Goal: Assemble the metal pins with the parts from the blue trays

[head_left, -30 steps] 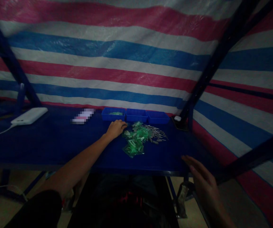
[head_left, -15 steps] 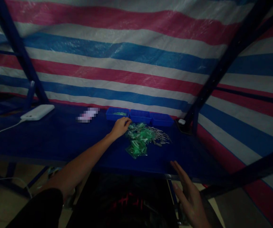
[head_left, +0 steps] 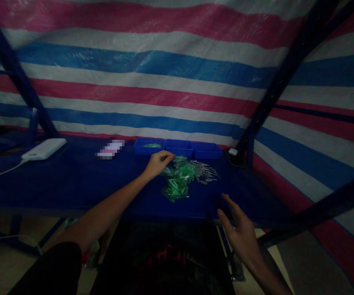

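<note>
My left hand [head_left: 158, 162] reaches far across the dark blue table [head_left: 72, 180], fingers curled in a pinch at the left edge of a pile of small green parts [head_left: 178, 180]. What the fingers hold is too small to make out. Thin metal pins [head_left: 204, 172] lie on the pile's right side. My right hand [head_left: 238, 227] hovers over the table's front edge with fingers spread, holding nothing.
Three blue trays [head_left: 178, 147] stand in a row behind the pile; the left one holds a few green parts. A white power bank [head_left: 44, 148] with a cable lies at far left. A small white object [head_left: 232, 151] sits by the frame post. A striped tarp [head_left: 164, 82] hangs behind.
My left hand has shifted slightly right toward the green pile and closed into a pinch. My right hand has risen and moved forward over the table edge.
</note>
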The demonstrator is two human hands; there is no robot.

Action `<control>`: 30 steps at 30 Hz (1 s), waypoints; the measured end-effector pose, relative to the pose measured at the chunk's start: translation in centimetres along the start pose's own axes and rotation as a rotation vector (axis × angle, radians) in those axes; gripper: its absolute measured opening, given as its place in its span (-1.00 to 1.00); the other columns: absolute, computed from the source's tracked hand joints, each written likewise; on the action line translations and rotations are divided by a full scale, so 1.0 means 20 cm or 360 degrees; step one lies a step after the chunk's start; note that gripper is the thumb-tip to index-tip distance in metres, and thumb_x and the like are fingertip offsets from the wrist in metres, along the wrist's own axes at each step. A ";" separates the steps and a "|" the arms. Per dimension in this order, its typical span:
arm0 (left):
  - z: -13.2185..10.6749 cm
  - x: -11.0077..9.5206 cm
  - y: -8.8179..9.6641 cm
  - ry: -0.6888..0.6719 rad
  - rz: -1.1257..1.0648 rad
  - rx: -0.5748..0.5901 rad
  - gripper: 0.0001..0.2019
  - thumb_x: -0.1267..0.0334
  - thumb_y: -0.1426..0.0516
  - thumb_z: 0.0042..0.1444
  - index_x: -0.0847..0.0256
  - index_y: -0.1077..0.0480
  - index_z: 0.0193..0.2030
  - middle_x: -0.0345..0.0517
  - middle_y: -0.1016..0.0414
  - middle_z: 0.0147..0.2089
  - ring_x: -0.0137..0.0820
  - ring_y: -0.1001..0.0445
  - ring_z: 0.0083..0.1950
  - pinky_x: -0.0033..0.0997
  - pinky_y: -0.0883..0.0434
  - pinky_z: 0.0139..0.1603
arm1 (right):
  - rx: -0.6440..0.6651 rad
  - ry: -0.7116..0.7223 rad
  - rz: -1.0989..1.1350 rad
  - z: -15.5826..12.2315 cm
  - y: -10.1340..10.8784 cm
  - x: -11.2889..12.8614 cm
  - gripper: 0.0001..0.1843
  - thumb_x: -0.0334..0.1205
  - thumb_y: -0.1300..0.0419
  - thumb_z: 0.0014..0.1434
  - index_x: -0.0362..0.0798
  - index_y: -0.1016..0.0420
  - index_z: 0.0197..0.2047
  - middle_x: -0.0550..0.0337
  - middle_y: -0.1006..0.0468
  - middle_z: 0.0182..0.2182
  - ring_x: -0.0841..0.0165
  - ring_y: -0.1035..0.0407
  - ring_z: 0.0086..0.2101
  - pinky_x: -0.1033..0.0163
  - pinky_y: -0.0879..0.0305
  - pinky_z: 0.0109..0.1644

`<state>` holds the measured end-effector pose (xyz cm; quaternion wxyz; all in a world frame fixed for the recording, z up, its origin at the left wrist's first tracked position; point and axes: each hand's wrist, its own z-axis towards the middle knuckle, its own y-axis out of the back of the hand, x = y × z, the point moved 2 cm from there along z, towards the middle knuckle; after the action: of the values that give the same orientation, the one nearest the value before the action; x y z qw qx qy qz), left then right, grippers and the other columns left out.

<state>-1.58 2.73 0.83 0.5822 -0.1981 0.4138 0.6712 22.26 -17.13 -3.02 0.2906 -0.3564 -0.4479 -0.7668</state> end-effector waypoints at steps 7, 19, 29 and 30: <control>-0.05 -0.09 -0.02 -0.0418 0.0388 0.0091 -0.79 0.22 -0.03 0.15 0.18 -0.48 -0.23 -0.02 -0.48 -0.13 -0.35 -0.44 -0.08 -0.30 -0.35 0.01 | 0.0439 -0.0085 0.0633 0.58 -0.40 0.26 -0.49 0.16 0.04 0.11 -0.12 -0.43 -0.20 0.08 -0.56 -0.50 0.25 -0.47 -0.38 0.13 -0.37 -0.21; 0.01 -0.01 0.05 0.0203 0.0174 0.0159 -0.57 -0.01 0.07 0.16 0.26 -0.47 -0.21 -0.09 -0.46 -0.42 -0.39 -0.41 -0.40 -0.39 -0.35 -0.32 | 0.0016 0.0348 0.0494 0.87 -0.72 0.33 -0.75 -0.16 -0.10 -0.01 -0.11 -0.41 -0.27 0.21 -0.48 -0.48 0.39 -0.32 -0.47 0.29 -0.25 -0.33; 0.03 0.07 0.05 0.0800 -0.0403 0.0117 -0.67 0.06 -0.07 0.02 0.33 -0.43 -0.48 -0.17 -0.34 -0.60 -0.54 -0.22 -0.60 -0.53 -0.12 -0.56 | 0.0360 0.0992 0.0153 0.76 -0.69 0.39 -0.87 -0.39 -0.10 0.02 -0.03 -0.46 -0.40 0.19 -0.53 -0.35 0.33 -0.37 -0.24 0.21 -0.23 -0.07; 0.03 0.07 0.06 0.0758 -0.0308 0.0099 -0.72 0.12 -0.09 0.00 0.32 -0.43 -0.47 -0.17 -0.36 -0.58 -0.53 -0.24 -0.58 -0.53 -0.15 -0.54 | 0.0330 0.1033 0.0107 0.76 -0.69 0.39 -0.88 -0.38 -0.13 0.01 -0.03 -0.48 -0.41 0.17 -0.53 -0.33 0.32 -0.34 -0.20 0.19 -0.20 -0.04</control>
<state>-2.86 4.04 0.45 0.5357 -0.3713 0.5387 0.5338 11.50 1.40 1.96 0.4778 -0.0768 -0.3956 -0.7806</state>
